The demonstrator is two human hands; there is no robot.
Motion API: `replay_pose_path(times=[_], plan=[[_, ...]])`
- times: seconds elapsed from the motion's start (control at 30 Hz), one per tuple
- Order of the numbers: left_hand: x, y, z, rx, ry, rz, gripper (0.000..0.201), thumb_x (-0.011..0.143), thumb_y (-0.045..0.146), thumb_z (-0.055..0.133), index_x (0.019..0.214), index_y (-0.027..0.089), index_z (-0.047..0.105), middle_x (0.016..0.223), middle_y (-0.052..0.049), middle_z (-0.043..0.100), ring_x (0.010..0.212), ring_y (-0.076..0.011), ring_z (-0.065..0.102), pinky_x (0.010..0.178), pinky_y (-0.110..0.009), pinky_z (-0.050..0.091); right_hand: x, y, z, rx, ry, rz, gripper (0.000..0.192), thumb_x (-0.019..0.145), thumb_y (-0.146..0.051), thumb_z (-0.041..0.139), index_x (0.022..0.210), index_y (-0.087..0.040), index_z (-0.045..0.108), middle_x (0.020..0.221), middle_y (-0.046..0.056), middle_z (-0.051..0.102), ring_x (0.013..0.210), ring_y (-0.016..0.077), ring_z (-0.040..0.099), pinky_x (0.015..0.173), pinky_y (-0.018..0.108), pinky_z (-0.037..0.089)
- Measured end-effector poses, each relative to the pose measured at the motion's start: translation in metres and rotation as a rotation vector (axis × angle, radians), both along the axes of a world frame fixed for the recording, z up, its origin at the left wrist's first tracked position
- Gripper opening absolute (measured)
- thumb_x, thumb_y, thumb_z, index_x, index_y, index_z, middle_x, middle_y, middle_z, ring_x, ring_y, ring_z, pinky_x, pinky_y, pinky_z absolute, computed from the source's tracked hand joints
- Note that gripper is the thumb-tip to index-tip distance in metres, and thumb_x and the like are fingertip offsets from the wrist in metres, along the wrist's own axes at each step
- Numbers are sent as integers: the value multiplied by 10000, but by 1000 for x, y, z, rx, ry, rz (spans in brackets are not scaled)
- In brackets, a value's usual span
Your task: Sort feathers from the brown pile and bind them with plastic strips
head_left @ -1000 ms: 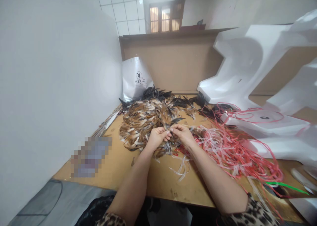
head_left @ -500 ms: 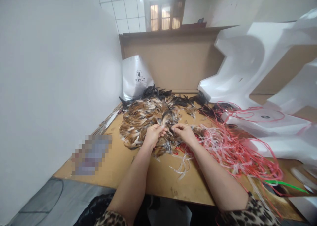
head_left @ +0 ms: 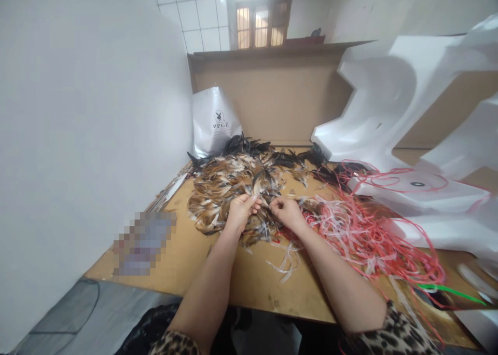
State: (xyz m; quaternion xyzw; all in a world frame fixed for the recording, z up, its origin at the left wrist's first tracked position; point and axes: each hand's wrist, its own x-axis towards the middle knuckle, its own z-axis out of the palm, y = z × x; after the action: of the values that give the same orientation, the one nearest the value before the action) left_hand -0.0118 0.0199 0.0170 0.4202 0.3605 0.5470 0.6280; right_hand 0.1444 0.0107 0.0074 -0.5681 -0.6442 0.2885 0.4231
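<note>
A heap of brown, white and black feathers (head_left: 229, 183) lies on the wooden table (head_left: 233, 277). My left hand (head_left: 241, 213) rests on the near edge of the heap and pinches a small bunch of feathers (head_left: 259, 186) that stands up from its fingers. My right hand (head_left: 286, 210) is curled close beside it, fingertips at the base of the same bunch. A tangle of red and white strips (head_left: 361, 235) spreads to the right of my right hand.
A white bag with a PPGZ logo (head_left: 216, 119) leans against the brown back board. White foam blocks (head_left: 392, 111) fill the right side. A white panel (head_left: 85, 137) walls the left. A green strip (head_left: 451, 291) lies at the near right.
Both hands shifted slightly away from me into the heap. The dark feather that stuck out sideways from my fingers now stands upright in the bunch, and my right hand has curled tighter.
</note>
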Motion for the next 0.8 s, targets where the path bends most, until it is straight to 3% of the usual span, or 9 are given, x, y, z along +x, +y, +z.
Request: replay_pose_path(times=[0.17, 0.37, 0.5, 0.8], plan=[[0, 1, -1, -22, -33, -5, 282, 592, 344, 661, 717, 98, 601, 682, -64, 627, 513, -58, 508, 466, -166, 366, 5, 4, 5, -241, 575, 54, 193, 602, -331, 620, 674, -156, 586, 637, 17, 608, 440, 74, 463, 428, 203, 345], [2, -2, -2, -64, -19, -59, 290, 605, 331, 658, 758, 93, 596, 749, -82, 643, 542, -63, 531, 473, -157, 370, 4, 5, 3, -299, 870, 83, 216, 540, -293, 703, 676, -152, 611, 607, 0, 596, 525, 73, 517, 455, 169, 362], [2, -2, -3, -75, -15, -75, 283, 607, 326, 658, 755, 91, 601, 781, -93, 647, 546, -61, 534, 476, -158, 369, 0, 4, 3, -259, 898, 90, 207, 558, -307, 694, 666, -152, 611, 592, -13, 582, 493, 57, 474, 444, 171, 335], [4, -6, -2, -62, 7, -151, 259, 620, 312, 653, 732, 81, 615, 750, -94, 641, 541, -65, 534, 484, -164, 377, -15, -7, 12, -96, 657, 29, 194, 602, -329, 650, 658, -150, 604, 517, -31, 545, 446, 60, 407, 461, 200, 297]])
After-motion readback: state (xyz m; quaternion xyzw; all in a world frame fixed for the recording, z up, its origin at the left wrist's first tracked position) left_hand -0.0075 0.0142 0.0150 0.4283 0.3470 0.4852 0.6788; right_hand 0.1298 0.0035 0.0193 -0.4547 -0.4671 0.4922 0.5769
